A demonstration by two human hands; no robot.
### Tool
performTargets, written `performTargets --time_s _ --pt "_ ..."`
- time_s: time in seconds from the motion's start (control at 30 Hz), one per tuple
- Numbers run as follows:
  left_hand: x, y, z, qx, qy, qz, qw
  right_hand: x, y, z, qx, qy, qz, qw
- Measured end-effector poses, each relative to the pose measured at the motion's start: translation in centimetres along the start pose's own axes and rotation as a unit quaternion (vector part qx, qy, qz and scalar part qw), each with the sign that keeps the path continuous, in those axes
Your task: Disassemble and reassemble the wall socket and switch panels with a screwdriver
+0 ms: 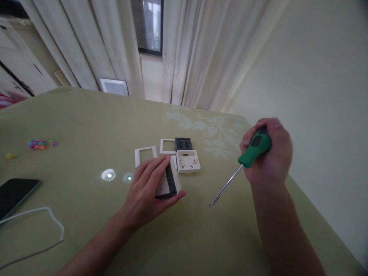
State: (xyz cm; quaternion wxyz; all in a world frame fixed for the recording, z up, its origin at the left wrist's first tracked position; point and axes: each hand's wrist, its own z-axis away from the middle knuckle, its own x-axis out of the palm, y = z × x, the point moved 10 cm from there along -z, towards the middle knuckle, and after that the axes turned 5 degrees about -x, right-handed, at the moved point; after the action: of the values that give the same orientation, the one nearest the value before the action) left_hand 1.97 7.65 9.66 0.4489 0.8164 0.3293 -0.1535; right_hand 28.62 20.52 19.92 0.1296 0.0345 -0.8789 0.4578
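My left hand point(148, 191) grips a black-and-white wall socket point(170, 182), tilted on its side with the thumb along its lower edge. In my right hand point(268, 153) is a screwdriver point(254, 147) with a green and black handle. Its metal shaft slants down to the left, and the tip is apart from the socket. Just beyond the left hand lie a white open mounting box point(188, 161), a dark socket insert point(183, 144), and two white cover frames point(146, 148). The fingers hide part of the nearer frame.
A black phone point(15, 195) and a white cable point(43, 209) lie at the left of the green-covered table point(94, 230). Small colourful pieces point(38, 144) and a yellow bit point(10, 156) sit farther back. A wall point(324, 96) borders the right side; curtains point(201, 50) hang behind.
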Motion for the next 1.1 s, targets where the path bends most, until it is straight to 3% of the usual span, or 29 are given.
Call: performTargets --time_s 0.1,0.23,0.4,0.57,0.8,0.97,1.03,1.1 --pt "0.8 0.4 0.2 0.029 -0.026 -0.041 0.998 0.4 -1.7 0.5 -0.05 -0.012 0.04 0.998" --pt "1.6 0.5 0.5 0.042 -0.047 -0.053 0.997 1.5 -2.0 1.3 -0.076 -0.046 0.079 0.993" --pt "1.9 -0.3 0.3 -0.002 -0.081 -0.021 0.996 1.8 -1.8 1.5 -0.093 -0.068 0.101 0.988" --pt "3.0 0.1 0.9 -0.002 -0.13 0.067 0.989 2.0 -0.6 1.2 -0.032 -0.078 0.05 0.995" --pt "3.3 2.6 1.8 0.127 -0.107 -0.029 0.986 2.2 -0.4 1.6 -0.02 -0.065 0.029 0.997" --pt "2.9 2.8 1.6 0.123 -0.098 -0.04 0.987 2.7 -0.9 2.0 -0.029 -0.082 0.033 0.996" --pt "3.7 2.8 1.8 0.116 -0.13 -0.03 0.984 3.1 -0.8 2.3 -0.027 -0.095 0.029 0.995" --pt "5.4 2.9 2.5 0.118 -0.2 -0.023 0.972 3.8 -0.6 2.9 -0.031 -0.124 0.044 0.991"
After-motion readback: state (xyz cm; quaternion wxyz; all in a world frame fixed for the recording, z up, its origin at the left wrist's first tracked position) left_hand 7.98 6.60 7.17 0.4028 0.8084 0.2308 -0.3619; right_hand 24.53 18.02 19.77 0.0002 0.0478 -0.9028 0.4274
